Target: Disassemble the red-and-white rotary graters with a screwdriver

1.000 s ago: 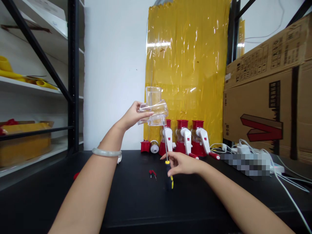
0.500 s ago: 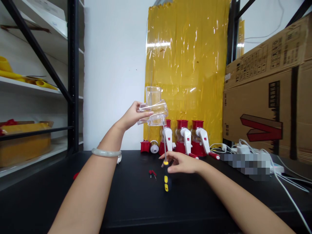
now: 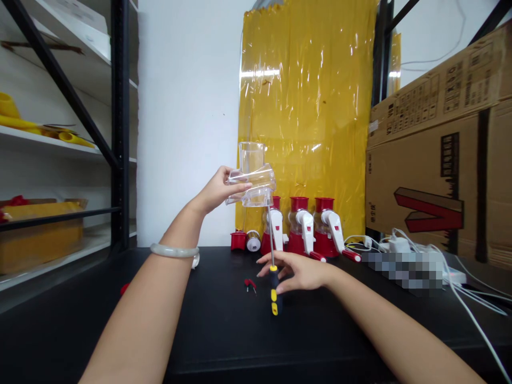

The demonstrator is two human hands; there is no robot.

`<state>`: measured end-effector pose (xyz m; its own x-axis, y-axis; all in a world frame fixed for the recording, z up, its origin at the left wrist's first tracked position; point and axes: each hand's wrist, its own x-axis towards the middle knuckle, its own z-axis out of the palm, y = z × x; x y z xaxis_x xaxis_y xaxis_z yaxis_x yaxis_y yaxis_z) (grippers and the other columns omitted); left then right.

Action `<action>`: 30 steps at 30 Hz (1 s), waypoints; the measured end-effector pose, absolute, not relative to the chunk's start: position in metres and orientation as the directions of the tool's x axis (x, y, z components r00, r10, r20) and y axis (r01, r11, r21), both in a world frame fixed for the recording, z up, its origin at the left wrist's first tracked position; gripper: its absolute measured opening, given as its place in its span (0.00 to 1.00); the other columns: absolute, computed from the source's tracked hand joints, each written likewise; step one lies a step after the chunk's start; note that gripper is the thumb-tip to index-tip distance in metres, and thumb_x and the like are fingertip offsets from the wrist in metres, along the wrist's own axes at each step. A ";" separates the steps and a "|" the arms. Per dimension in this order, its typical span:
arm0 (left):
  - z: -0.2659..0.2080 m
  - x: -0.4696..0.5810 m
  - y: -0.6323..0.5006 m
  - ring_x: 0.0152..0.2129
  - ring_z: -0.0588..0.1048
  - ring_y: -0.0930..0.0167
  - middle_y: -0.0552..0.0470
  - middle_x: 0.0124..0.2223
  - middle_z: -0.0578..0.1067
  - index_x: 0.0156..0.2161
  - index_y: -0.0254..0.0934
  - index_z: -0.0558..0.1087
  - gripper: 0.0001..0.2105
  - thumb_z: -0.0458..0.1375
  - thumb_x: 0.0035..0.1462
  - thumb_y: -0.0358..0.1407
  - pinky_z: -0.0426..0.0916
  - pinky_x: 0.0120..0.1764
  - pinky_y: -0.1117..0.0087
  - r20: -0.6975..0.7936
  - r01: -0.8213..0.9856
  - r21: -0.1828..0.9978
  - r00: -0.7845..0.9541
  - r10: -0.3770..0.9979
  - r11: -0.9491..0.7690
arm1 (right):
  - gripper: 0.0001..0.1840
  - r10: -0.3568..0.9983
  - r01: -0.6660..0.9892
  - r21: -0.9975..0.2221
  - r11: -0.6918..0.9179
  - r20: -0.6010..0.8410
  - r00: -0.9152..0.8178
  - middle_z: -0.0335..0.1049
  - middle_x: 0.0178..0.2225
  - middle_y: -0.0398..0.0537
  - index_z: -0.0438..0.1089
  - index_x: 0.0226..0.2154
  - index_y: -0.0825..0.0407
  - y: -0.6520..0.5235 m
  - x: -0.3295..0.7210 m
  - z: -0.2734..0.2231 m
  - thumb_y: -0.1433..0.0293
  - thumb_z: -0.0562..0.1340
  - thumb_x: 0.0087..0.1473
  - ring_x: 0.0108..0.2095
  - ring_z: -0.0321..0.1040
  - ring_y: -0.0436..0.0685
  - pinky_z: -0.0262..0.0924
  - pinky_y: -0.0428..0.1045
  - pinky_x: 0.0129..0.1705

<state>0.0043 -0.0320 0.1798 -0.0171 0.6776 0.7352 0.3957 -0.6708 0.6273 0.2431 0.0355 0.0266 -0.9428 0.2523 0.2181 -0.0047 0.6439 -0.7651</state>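
My left hand [image 3: 219,191] is closed around the left side of a clear plastic grater housing [image 3: 255,180], holding it up above the table. A screwdriver [image 3: 274,293] with a black and yellow handle stands nearly upright beneath it. Its long shaft reaches up to the underside of the housing; the exact contact at the tip is too small to make out. My right hand [image 3: 301,269] has its thumb and fingers loosely about the top of the screwdriver's handle. On the table, left of the handle, lie small red-headed screws [image 3: 250,283].
Red and white crank-handled drum graters [image 3: 306,226] line the back of the black table [image 3: 224,341]. Beside them are a red base [image 3: 239,240] and a grater drum [image 3: 253,241]. White cables [image 3: 400,245] and a large cardboard box [image 3: 432,160] are on the right.
My right hand's fingers have shifted and spread a little on the screwdriver's handle, which has turned slightly. My left hand and the clear housing have stayed put.
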 end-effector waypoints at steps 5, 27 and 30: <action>0.180 0.004 -0.032 0.46 0.73 0.61 0.43 0.48 0.72 0.41 0.37 0.63 0.22 0.69 0.45 0.38 0.75 0.41 0.59 0.736 0.400 0.626 -0.020 0.676 -0.670 | 0.39 0.398 0.116 -0.716 0.689 0.239 -0.886 0.68 0.38 0.45 0.64 0.55 0.51 0.036 0.239 0.024 0.60 0.74 0.41 0.40 0.69 0.54 0.64 0.55 0.48; 0.180 0.007 -0.036 0.48 0.73 0.60 0.42 0.51 0.72 0.42 0.37 0.64 0.21 0.68 0.47 0.39 0.75 0.39 0.64 0.716 0.397 0.653 -0.047 0.696 -0.645 | 0.25 0.274 0.017 -0.789 0.615 0.193 -0.942 0.77 0.42 0.52 0.69 0.50 0.53 0.032 0.239 0.025 0.65 0.70 0.49 0.42 0.74 0.55 0.65 0.50 0.43; 0.180 0.007 -0.036 0.49 0.73 0.59 0.43 0.50 0.72 0.42 0.37 0.64 0.21 0.69 0.47 0.39 0.75 0.38 0.65 0.712 0.389 0.658 -0.041 0.701 -0.645 | 0.26 0.319 0.053 -0.765 0.642 0.204 -0.926 0.77 0.39 0.50 0.70 0.47 0.53 0.035 0.238 0.023 0.64 0.72 0.46 0.39 0.74 0.55 0.65 0.49 0.41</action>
<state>0.0072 -0.0365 0.1801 -0.0407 0.7013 0.7117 0.3886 -0.6451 0.6579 0.2381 0.0345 0.0227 -0.9255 0.3194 0.2036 0.0532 0.6418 -0.7650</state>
